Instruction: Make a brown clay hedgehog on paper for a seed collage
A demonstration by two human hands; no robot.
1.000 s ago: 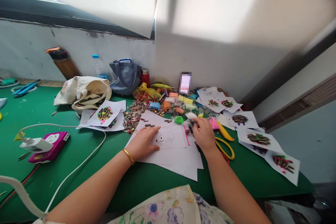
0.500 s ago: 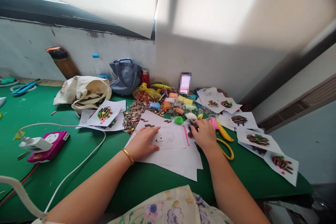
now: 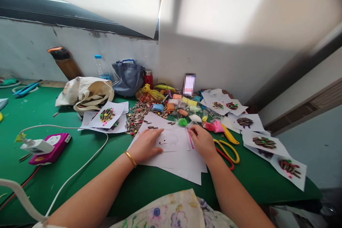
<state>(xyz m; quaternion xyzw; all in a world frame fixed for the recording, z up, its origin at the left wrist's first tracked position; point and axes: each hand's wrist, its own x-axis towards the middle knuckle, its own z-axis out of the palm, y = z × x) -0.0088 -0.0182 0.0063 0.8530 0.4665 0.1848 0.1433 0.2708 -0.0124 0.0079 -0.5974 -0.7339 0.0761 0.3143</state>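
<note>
Our left hand (image 3: 145, 145), fingers spread, touches one drawing (image 3: 172, 145), snout leftward, long axis crosswise; our right hand (image 3: 203, 143) curls beside one pink stick (image 3: 191, 139), hold unclear.

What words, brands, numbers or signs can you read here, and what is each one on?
Nothing can be read for certain.
White wall covering: faint marks, too faint to read.
Magenta box: pale patch on top, any print too small to read.
Phone: screen blurred out.
Sheet with the animal drawing: no letters that I can make out.
</note>
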